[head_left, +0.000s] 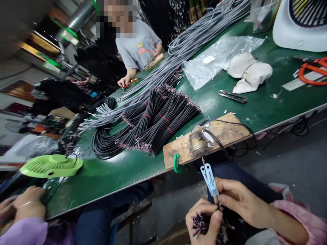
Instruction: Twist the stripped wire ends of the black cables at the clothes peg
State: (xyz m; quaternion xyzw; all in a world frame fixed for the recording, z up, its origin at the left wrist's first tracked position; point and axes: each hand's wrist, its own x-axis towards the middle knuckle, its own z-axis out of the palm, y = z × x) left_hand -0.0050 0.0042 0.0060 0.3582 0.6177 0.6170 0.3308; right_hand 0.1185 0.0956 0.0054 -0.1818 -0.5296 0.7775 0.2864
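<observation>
My left hand (204,221) is closed around a bundle of thin wires (199,224) with red, white and green ends, low in the view. My right hand (238,200) meets it, thumb and forefinger pinched beside the near end of a light blue peg-like clip (209,180). A pointed metal tip (203,161) shows at the clip's far end, and a thin rod at its near end runs down to the wire ends between my hands. Just beyond the tip sits a stained, tape-wrapped jar (200,143) on a wooden board (176,153). My fingers partly hide the contact.
A green clamp (176,163) grips the board at the edge of the green table (107,177). Black cable bundles (158,119) and grey cables (158,75) cover the middle. Snips (233,97), white gloves (247,69) and orange-handled scissors (313,71) lie right. Two co-workers sit nearby.
</observation>
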